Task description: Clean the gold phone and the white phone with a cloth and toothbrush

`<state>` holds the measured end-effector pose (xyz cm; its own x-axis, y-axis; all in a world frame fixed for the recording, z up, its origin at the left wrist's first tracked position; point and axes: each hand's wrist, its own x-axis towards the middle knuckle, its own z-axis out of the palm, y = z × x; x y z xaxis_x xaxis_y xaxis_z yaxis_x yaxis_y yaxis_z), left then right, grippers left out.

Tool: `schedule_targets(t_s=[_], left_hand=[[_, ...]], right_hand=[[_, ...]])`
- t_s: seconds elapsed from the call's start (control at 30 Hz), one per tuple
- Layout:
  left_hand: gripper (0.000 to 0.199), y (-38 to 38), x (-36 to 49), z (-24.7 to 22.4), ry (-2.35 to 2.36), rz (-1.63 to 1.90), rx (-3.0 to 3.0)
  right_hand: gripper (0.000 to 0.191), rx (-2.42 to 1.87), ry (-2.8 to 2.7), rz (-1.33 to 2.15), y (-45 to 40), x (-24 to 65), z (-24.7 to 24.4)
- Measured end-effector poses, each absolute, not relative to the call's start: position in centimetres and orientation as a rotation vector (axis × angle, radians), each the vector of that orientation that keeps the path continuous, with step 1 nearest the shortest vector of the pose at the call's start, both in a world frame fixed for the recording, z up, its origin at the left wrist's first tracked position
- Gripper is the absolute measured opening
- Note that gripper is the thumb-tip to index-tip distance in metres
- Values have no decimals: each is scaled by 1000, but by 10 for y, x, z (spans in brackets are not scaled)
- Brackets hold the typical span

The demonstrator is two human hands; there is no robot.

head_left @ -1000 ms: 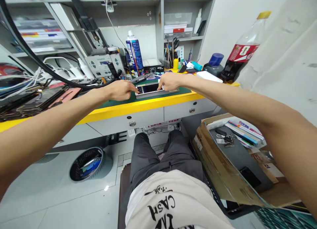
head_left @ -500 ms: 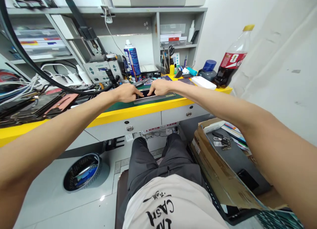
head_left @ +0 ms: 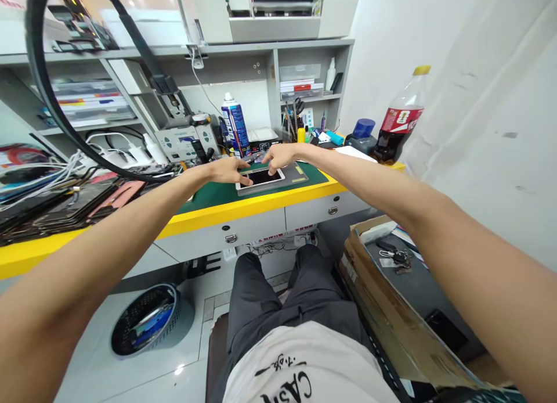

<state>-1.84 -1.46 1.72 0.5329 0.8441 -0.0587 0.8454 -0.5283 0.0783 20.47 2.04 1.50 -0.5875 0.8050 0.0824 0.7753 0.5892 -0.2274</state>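
Note:
A phone with a white frame and a dark screen (head_left: 260,177) lies flat on a grey plate with yellowish strips (head_left: 290,177), on the green mat. My left hand (head_left: 227,171) is at the phone's left end, thumb on the near left part and index finger stretched toward the far edge. From the right, my right hand (head_left: 281,155) reaches over the phone; its thumb touches the screen near the right end and its index finger points to the far edge. Both hands have thumb and forefinger apart. Their other fingers are partly hidden.
Behind the hands stand a blue spray can (head_left: 235,124) and a grey control box (head_left: 185,140). Stacked phone parts (head_left: 82,202) lie at left. A cola bottle (head_left: 398,121) stands at right. Below are a waste basket (head_left: 183,310) and an open cardboard box (head_left: 374,292).
The view has tilted up slightly. My index fingers were pressed down on the screen; now they are lifted toward the far edge and the thumbs rest on the phone, more of which shows.

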Motion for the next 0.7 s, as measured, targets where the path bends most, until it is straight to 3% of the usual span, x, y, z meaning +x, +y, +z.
schedule_targets(t_s=[0.1, 0.23, 0.43, 0.7], left_hand=[[84, -9, -18, 17, 1486, -2, 2591], [75, -5, -15, 15, 1496, 131, 2541], [41, -25, -30, -4, 1540, 641, 2415], [36, -65, -36, -46, 1570, 1244, 2128]], right_hand=[[71, -1389, -2664, 385, 26, 204, 16], [78, -1384, -2617, 487, 23, 204, 17], [36, -1284, -2316, 539, 0, 218, -3], [34, -1114, -1918, 454, -30, 218, -46]])
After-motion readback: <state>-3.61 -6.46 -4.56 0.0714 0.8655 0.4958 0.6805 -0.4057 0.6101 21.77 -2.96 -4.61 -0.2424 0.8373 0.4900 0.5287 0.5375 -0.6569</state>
